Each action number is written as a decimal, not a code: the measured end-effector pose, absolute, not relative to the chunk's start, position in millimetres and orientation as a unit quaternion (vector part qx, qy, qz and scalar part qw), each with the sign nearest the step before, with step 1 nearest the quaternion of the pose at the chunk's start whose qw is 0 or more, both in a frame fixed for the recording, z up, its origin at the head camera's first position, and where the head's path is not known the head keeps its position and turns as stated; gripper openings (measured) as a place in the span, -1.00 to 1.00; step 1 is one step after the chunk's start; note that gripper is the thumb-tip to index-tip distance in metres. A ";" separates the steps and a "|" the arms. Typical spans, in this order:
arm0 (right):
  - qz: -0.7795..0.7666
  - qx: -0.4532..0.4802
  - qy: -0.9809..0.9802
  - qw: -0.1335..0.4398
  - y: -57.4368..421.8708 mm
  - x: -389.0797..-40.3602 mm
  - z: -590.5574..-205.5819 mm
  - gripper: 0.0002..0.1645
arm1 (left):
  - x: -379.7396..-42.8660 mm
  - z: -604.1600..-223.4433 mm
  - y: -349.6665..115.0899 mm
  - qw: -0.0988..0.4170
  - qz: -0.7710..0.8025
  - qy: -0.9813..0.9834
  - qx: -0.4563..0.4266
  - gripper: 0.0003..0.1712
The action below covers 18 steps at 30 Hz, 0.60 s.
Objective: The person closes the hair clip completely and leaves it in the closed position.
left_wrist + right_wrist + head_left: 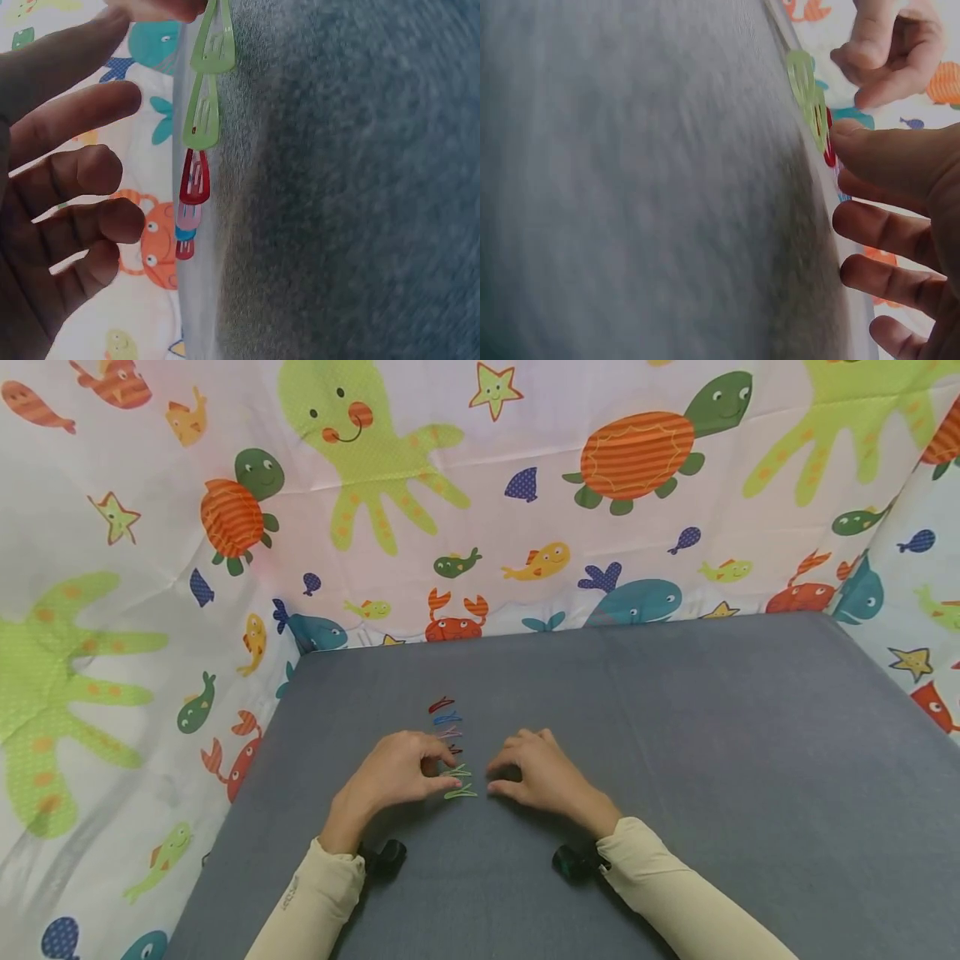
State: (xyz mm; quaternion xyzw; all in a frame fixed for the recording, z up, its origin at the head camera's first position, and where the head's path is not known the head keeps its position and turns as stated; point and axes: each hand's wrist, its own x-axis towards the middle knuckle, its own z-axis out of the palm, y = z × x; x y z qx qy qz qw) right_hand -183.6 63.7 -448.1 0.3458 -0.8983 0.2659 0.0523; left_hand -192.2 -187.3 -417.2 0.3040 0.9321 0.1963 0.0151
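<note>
Several snap hair clips lie in a column on the grey table: a red clip point(441, 703) farthest, then a blue clip point(447, 717), a pink clip point(449, 732), a dark red clip point(195, 177), a green clip point(202, 112) and the nearest green clip point(214, 46). My left hand point(401, 770) hovers just left of the green clips, fingers loosely bent with a gap to the thumb. To the right of the column, my right hand point(542, 774) has its fingers spread and relaxed, holding nothing. Each wrist view shows the fingers apart from the clips.
A grey cloth-covered table point(712, 760) extends on both sides of the hands. A curtain point(495, 468) printed with sea animals borders its back and sides. Dark wrist devices, a left one point(390, 857) and a right one point(572, 863), sit beside the sleeves.
</note>
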 end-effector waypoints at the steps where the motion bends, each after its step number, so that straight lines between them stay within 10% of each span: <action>1: 0.265 0.346 -0.899 0.050 62.0 -182.6 -448.2 -0.76 | -192.1 -417.3 -187.8 0.028 0.197 0.933 0.300 -0.70; 18: 0.276 0.329 -0.902 0.042 44.5 -171.1 -450.5 -0.81 | -191.1 -417.0 -189.3 0.101 0.157 0.939 0.289 -0.77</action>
